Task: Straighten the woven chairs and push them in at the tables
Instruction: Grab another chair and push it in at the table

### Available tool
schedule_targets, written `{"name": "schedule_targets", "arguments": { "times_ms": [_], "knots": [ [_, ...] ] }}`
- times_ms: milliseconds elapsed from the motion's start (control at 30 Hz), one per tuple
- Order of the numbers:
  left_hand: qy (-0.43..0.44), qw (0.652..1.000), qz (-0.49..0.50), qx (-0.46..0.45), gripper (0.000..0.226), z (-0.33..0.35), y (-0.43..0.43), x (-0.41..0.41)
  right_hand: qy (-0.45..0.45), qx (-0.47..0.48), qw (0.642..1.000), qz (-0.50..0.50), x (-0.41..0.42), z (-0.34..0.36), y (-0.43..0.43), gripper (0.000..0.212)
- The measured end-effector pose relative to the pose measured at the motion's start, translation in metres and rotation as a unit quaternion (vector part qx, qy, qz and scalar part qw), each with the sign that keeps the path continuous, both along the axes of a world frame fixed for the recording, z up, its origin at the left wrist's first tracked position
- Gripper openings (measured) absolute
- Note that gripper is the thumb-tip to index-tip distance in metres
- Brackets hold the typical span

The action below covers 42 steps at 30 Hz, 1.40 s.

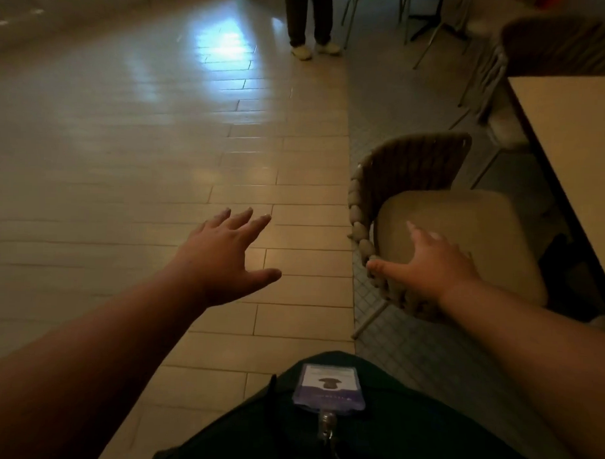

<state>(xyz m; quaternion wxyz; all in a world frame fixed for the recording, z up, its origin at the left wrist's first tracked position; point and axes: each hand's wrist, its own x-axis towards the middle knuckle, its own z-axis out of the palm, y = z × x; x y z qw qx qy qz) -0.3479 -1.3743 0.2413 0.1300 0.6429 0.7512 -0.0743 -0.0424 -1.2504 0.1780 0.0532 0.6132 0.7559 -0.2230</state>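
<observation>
A woven chair with a pale seat cushion stands right of centre, its seat facing the table at the right edge. My right hand hovers with spread fingers over the chair's near woven rim; whether it touches the rim I cannot tell. My left hand is stretched out open over the tiled floor, left of the chair and holding nothing. A second woven chair stands farther back, at the table's far end.
A person's legs and pale shoes stand at the top centre on the tiled floor. More chair and table legs show at the top right. A badge hangs at my chest.
</observation>
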Motion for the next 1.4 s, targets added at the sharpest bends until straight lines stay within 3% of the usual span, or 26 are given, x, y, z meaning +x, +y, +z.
{"name": "schedule_targets", "arguments": {
  "times_ms": [300,433,633,833,1000,1133,1300,1400],
  "knots": [
    [0.001,0.994,-0.104,-0.018,0.101,-0.005,0.144,-0.103,-0.001,-0.025,0.998,-0.054,-0.095,-0.008,0.097,0.136],
    [0.005,0.980,-0.201,-0.006,0.101,-0.018,0.230,-0.137,-0.025,-0.033,0.986,-0.159,-0.114,-0.027,0.119,0.141],
    [0.042,0.937,-0.340,-0.065,0.102,-0.030,0.322,-0.173,-0.013,-0.092,0.942,-0.321,-0.149,-0.038,0.111,0.142],
    [0.044,0.889,-0.450,-0.076,0.102,-0.059,0.411,-0.123,-0.008,-0.119,0.902,-0.415,-0.142,-0.061,0.103,0.154],
    [0.015,0.883,-0.462,-0.086,0.100,-0.093,0.460,-0.080,-0.012,-0.116,0.869,-0.481,-0.119,-0.089,0.114,0.150],
    [0.039,0.854,-0.506,-0.112,0.105,-0.127,0.500,-0.056,0.031,-0.131,0.835,-0.534,-0.122,-0.121,0.118,0.143],
    [0.061,0.774,-0.624,-0.092,0.112,-0.170,0.561,0.002,-0.042,-0.177,0.804,-0.566,-0.137,-0.151,0.136,0.145],
    [0.077,0.735,-0.670,-0.078,0.121,-0.199,0.588,0.039,-0.003,-0.178,0.769,-0.614,-0.143,-0.164,0.149,0.149]
  ]
}}
